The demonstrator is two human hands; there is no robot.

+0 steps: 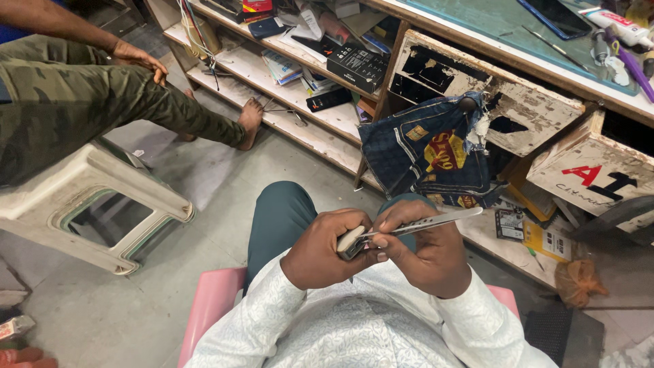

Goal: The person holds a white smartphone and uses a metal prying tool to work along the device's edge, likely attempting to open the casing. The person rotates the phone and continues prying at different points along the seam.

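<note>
Far left: another person's leg (102, 102) rests over a pale plastic stool (95, 204) | your left hand (320, 249) is curled tight around a small pale device (351, 240), held over your lap | your right hand (426, 255) pinches shiny tweezers (422, 223), their tip touching the device | right: blue jeans cloth (429, 153) hangs off the bench's front edge.

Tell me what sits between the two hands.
In the head view, a small pale device sits between them: left hand grips it, right hand holds metal tweezers pointing into it.
</note>
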